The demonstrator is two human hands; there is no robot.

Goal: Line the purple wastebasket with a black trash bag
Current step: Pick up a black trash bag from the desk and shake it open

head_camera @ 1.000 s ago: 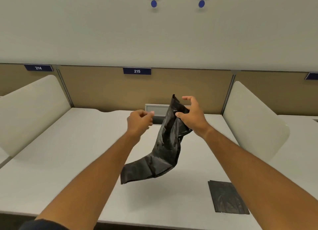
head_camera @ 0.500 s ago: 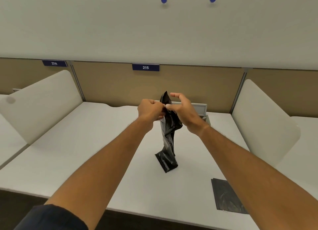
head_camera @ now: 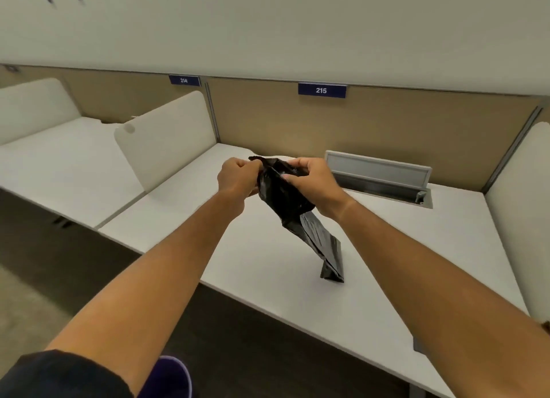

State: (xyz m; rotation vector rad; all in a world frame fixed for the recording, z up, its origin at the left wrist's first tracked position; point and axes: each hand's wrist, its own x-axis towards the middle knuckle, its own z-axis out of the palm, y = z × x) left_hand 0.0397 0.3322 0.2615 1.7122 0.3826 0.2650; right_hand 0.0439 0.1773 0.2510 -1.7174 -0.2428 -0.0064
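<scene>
Black trash bag (head_camera: 293, 202) hangs folded above the desk (head_camera: 387, 266), my left hand (head_camera: 238, 178) and right hand (head_camera: 312, 177) both pinching its top edge. I judge the layers should be rubbed apart there, then the mouth carried to the purple wastebasket (head_camera: 171, 378) below the desk's near edge.

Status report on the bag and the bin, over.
Left hand and right hand both pinching the black trash bag at its top, mostly folded. Purple wastebasket on the floor below, unlined. Nothing in the way.

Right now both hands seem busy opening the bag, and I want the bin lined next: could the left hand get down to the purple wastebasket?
Probably yes. The purple wastebasket sits low beside the left arm, nothing between, but the left hand must first release the black bag.
</scene>
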